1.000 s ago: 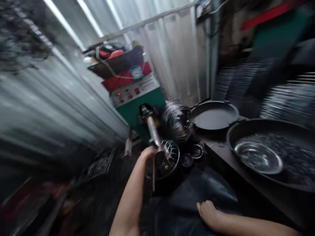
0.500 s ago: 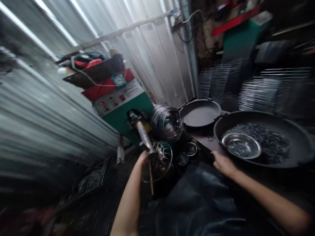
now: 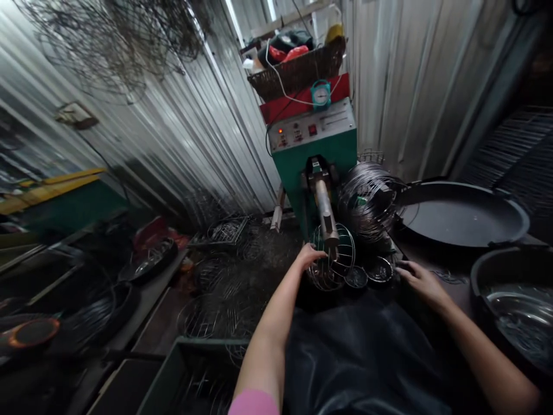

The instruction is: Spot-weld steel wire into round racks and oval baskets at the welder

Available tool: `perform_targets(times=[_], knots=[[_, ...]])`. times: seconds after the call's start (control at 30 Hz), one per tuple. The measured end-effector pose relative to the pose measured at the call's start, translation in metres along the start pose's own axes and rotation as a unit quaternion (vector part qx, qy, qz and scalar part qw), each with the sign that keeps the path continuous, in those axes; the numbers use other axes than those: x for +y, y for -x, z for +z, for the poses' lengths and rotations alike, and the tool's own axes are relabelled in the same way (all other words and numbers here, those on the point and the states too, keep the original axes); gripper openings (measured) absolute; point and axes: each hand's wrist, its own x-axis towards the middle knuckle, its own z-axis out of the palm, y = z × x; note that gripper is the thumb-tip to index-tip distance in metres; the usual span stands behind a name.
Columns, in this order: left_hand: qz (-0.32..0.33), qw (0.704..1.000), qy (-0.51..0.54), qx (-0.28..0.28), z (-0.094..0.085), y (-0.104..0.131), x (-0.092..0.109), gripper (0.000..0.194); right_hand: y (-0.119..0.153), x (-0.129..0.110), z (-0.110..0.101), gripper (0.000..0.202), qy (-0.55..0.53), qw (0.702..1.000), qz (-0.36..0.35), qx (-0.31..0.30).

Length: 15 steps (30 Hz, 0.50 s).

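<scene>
My left hand (image 3: 307,257) is closed at the left side of a round wire basket (image 3: 347,248), its thumb side toward the machine's arm. The basket sits around the lower end of the metal arm (image 3: 325,210) of a green welding-type machine (image 3: 287,167); part of it is hidden behind that arm. My right hand (image 3: 422,281) is at the right of two small bowls, fingers stretched and a little apart, close to the rim of the nearer bowl (image 3: 379,270). Small metal pieces lie in that bowl and in the smaller bowl (image 3: 356,277). No object shows in my right fingers.
A coil of wire (image 3: 369,199) stands right of the machine. Further right are a wide black pan (image 3: 466,216) and a deeper pan (image 3: 479,276) holding a metal bowl. Wire baskets (image 3: 216,294) pile up on the left floor, beside a green crate (image 3: 173,363).
My view has swung left, bringing the floor pile and crate into sight. My left hand stays by the basket at the arm; my right hand is now nearer the small bowls with fingers extended.
</scene>
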Motion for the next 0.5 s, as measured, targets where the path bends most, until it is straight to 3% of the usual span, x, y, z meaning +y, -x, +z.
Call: perform_targets(times=[0.1, 0.23, 0.37, 0.5], knots=[[0.012, 0.995, 0.103, -0.012, 0.003, -0.003, -0.015, 0.063, -0.02, -0.036, 0.029, 0.042, -0.102, 0.993, 0.013, -0.066], [0.042, 0.983, 0.18, 0.015, 0.0, -0.007, -0.028, 0.062, -0.048, -0.064, 0.046, 0.045, -0.14, 0.987, 0.015, -0.082], [0.014, 0.976, 0.217, -0.009, -0.004, -0.008, -0.042, 0.061, -0.061, -0.072, 0.059, 0.047, -0.158, 0.982, 0.029, -0.102], [0.012, 0.965, 0.253, -0.063, 0.007, -0.004, -0.06, 0.059, -0.051, -0.067, 0.069, 0.048, -0.165, 0.976, 0.031, -0.137]])
